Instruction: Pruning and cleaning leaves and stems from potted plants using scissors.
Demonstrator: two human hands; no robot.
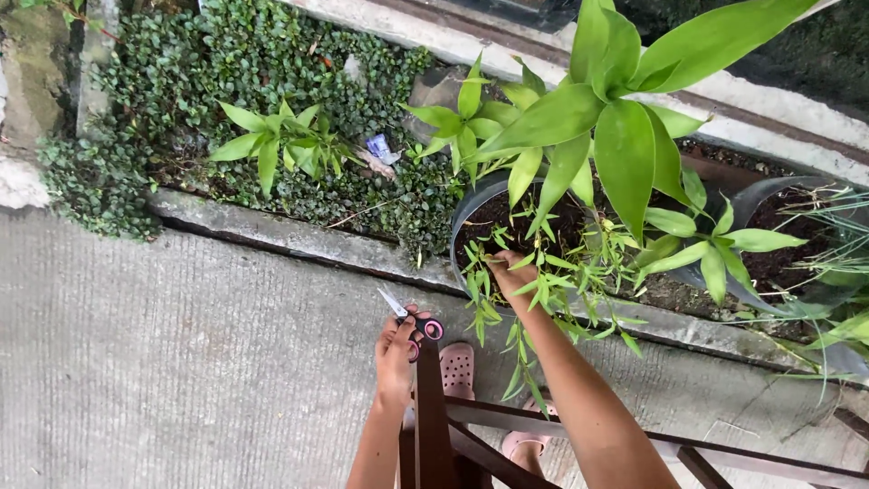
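Observation:
My left hand (396, 355) is closed around small scissors (412, 321) with pink and black handles, their blades pointing up and left over the concrete. My right hand (512, 272) reaches over the rim of a dark grey pot (468, 215) and pinches a thin stem of a small-leaved plant (543, 290) that droops over the pot's edge. From the same pot rises a tall plant with broad green leaves (597, 127). The scissors stay about a hand's width left of the drooping stems, touching none of them.
A dark wooden frame (433, 426) stands under my arms, with pink clogs (457, 367) on my feet beside it. A second pot (769, 195) sits at the right. A raised bed of ground cover (272, 81) lies behind a concrete kerb (272, 234).

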